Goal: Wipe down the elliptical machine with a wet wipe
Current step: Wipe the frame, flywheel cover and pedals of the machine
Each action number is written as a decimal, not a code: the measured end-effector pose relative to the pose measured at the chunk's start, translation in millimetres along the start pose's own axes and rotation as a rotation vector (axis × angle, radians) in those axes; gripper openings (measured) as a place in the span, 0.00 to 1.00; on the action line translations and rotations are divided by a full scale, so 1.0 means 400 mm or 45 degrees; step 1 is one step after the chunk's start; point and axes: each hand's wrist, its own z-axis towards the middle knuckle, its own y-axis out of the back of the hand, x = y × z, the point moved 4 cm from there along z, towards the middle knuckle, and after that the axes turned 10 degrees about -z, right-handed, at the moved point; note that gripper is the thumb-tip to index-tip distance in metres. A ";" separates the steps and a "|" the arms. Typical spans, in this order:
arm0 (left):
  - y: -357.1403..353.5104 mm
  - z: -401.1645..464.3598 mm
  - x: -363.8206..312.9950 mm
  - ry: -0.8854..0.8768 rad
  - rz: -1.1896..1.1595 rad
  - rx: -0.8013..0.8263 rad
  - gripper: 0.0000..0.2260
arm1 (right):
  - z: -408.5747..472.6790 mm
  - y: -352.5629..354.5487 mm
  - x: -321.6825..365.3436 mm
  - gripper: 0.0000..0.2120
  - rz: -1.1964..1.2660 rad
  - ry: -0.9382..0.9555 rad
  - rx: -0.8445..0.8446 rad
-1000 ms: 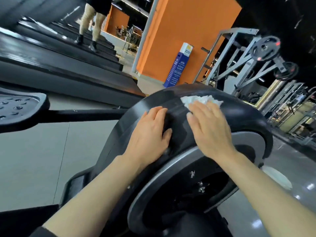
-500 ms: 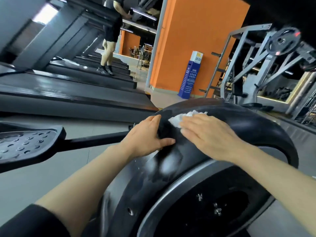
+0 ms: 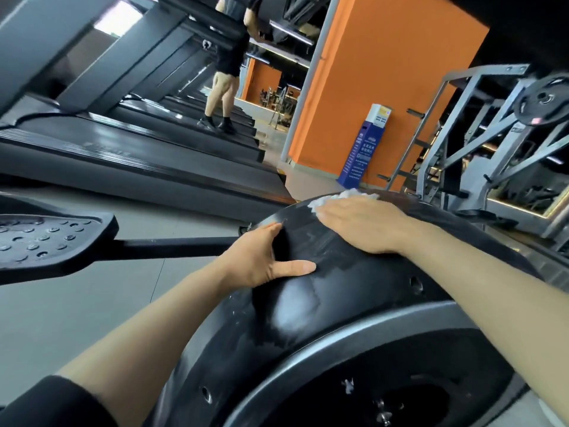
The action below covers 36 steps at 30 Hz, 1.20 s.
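Observation:
The elliptical machine's black flywheel housing [image 3: 323, 303] fills the lower right, shiny with wet streaks. My right hand [image 3: 366, 223] lies flat on its top and presses a crumpled white wet wipe [image 3: 341, 197] against the far rim; only the wipe's far edge shows past my fingers. My left hand [image 3: 264, 260] rests on the housing's left edge, fingers wrapped over the rim and thumb stretched across the surface. The machine's black foot pedal [image 3: 46, 238] sticks out at the left on a dark bar [image 3: 172, 248].
Treadmills [image 3: 138, 155] line the back left, and a person [image 3: 228, 75] stands on one. An orange pillar [image 3: 369, 87] with a blue sign stand [image 3: 363, 146] rises behind. Grey weight racks [image 3: 492, 143] with plates stand at the right. Grey floor [image 3: 92, 303] lies left of the housing.
My right hand has slid the wipe farther up and away over the housing's top. My left hand stays on the left rim. The view has tilted upward.

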 end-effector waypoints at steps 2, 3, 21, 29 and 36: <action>-0.003 0.001 0.008 -0.060 -0.018 -0.036 0.37 | 0.020 -0.018 0.068 0.16 0.162 0.161 -0.087; -0.004 -0.001 0.007 -0.092 -0.032 -0.055 0.37 | 0.032 -0.019 0.066 0.16 0.253 0.139 -0.060; -0.015 -0.003 0.036 -0.050 -0.162 -0.164 0.35 | 0.113 -0.007 0.020 0.19 -0.338 0.031 0.097; -0.012 -0.057 0.056 -0.020 -0.031 -0.359 0.42 | 0.076 0.003 -0.034 0.23 -0.208 -0.079 0.185; -0.017 -0.080 0.037 -0.030 0.011 -0.423 0.27 | 0.006 -0.002 0.243 0.16 -0.436 0.629 -0.010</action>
